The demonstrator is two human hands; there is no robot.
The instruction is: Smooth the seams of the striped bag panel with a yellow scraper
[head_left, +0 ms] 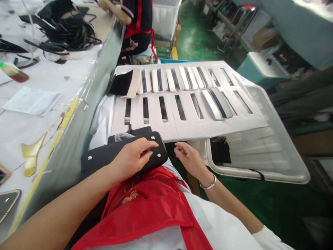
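Observation:
A black bag-like piece with several small whitish studs lies across my lap, its flat face up. Over its right part rests my left hand, the index finger stretched and the thumb apart from it. A crumpled clear plastic strip sits at the piece's far edge. To the right of the piece, apart from it, my right hand hangs in the air with its fingers curled in toward the thumb. Whether something small is between those fingertips cannot be made out.
Ahead, a white slotted board carries several pale pads with dark stripes and a black flap. Under it stands a translucent bin holding a black item. At left is a worktable with black straps. Another person sits beyond.

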